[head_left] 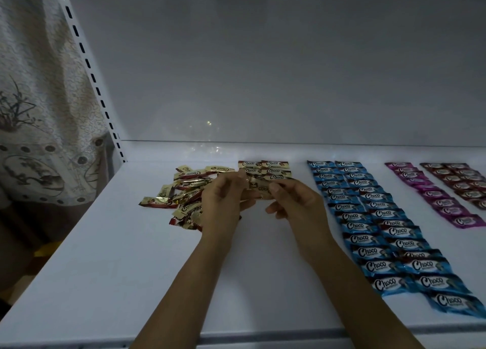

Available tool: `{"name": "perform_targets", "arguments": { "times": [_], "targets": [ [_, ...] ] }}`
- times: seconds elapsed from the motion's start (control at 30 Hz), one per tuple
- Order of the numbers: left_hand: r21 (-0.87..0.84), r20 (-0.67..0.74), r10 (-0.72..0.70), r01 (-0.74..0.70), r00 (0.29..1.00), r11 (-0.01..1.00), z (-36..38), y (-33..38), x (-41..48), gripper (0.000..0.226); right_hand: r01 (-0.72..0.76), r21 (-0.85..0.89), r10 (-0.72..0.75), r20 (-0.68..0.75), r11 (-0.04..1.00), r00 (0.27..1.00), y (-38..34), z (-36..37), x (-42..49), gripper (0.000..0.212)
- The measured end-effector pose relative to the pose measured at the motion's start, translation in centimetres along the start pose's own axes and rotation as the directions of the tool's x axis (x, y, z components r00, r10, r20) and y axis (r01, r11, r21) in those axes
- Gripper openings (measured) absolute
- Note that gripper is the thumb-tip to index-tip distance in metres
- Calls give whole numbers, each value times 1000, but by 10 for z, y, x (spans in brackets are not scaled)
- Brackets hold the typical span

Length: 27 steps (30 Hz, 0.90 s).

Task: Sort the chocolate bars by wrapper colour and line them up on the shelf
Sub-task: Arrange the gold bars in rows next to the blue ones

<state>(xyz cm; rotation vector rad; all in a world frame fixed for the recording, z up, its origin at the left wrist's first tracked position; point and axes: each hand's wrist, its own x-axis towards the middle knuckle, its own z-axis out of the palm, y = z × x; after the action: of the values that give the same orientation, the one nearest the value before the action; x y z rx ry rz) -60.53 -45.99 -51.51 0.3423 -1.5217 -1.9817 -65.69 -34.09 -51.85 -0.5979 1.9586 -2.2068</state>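
On the white shelf a loose pile of gold-wrapped chocolate bars lies left of centre. Behind my hands, two short rows of gold bars are lined up near the back. My left hand and my right hand both pinch one gold bar between them, just above the shelf. To the right run two long rows of blue bars, then a row of pink bars and rows of dark red bars.
The shelf's grey back panel rises behind the bars. A perforated white upright stands at the left, with a patterned curtain beyond it. The shelf's front edge runs below my forearms.
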Motion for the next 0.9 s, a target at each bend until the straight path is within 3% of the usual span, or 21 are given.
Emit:
{"name": "perform_targets", "arguments": {
  "times": [0.2,0.3,0.4,0.5,0.6,0.67,0.73,0.8,0.9],
  "targets": [
    [-98,58,-71,77,996,992,0,-2,0,17,122,14,-121,-55,992,991,2,1,2,35],
    [-107,35,-73,77,997,991,-2,-2,1,25,32,133,-22,-79,991,997,0,2,1,38],
    [-109,6,-62,62,998,992,-3,-3,4,23,-105,274,128,-67,956,989,-5,1,2,24],
    [-92,1,-42,42,999,995,-3,-4,5,22,-154,241,164,-21,958,986,-4,1,2,15],
    [5,22,20,-20,1000,1000,-2,-5,3,23,-145,212,154,-26,966,988,-1,3,2,9],
    [224,22,133,-135,991,965,-1,-6,1,19,-112,220,142,-124,969,982,-8,0,10,5],
    [446,42,263,-253,964,859,-1,-8,-1,18,-56,43,62,-179,998,982,-21,-10,24,8],
    [526,44,340,-311,940,792,-1,-8,-4,19,13,-273,-27,-49,962,998,-33,-20,40,13],
    [646,104,389,-360,915,673,-5,-1,0,22,84,-667,57,186,740,981,-35,-28,61,17]
  ]
}}
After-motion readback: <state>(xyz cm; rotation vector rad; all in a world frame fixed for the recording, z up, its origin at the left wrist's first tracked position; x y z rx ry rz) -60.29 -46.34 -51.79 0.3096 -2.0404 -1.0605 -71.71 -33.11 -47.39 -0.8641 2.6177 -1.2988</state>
